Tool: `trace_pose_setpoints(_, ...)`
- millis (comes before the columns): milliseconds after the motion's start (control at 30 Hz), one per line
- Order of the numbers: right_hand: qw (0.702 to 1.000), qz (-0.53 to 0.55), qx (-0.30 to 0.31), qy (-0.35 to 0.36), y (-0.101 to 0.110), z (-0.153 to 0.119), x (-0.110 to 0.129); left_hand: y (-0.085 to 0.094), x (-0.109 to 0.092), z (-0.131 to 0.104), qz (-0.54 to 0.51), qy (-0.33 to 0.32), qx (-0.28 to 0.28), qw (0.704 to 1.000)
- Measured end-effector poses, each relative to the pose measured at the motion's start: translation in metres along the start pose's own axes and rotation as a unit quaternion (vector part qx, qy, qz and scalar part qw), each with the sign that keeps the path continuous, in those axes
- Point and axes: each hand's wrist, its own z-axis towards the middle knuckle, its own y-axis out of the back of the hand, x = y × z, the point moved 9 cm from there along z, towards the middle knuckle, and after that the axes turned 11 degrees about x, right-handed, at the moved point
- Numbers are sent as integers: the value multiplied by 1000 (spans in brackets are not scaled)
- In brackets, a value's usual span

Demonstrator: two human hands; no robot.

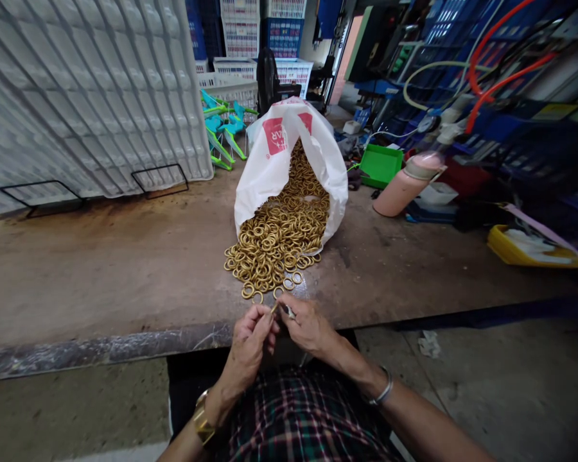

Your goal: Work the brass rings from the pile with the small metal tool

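Note:
Just over the table's front edge, my left hand pinches a small brass-coloured ring, seen nearly edge-on. Close beside it, my right hand is closed around something small with a dark and a pale part; the fingers hide most of it, so its kind is unclear. Right beyond both hands lies a heap of brass-coloured rings, spilling from the torn mouth of a white plastic bag with red print. A few loose rings lie at the heap's near edge.
White ribbed panels stand at the left with black wire stands below. Green and turquoise clips lie behind the bag. To the right are a pink bottle, a green tray and a yellow tray. Stacked crates fill the back.

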Motion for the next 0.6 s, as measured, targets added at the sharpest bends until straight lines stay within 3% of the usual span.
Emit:
trace_pose_setpoints(233,990,-134,52,7,-15,-1,3,1,-8,-1,52,6,-23,998)
trace_pose_setpoints(600,983,-167,75,-10,-21,1,2,2,-14,-3,88,-24,-26,995)
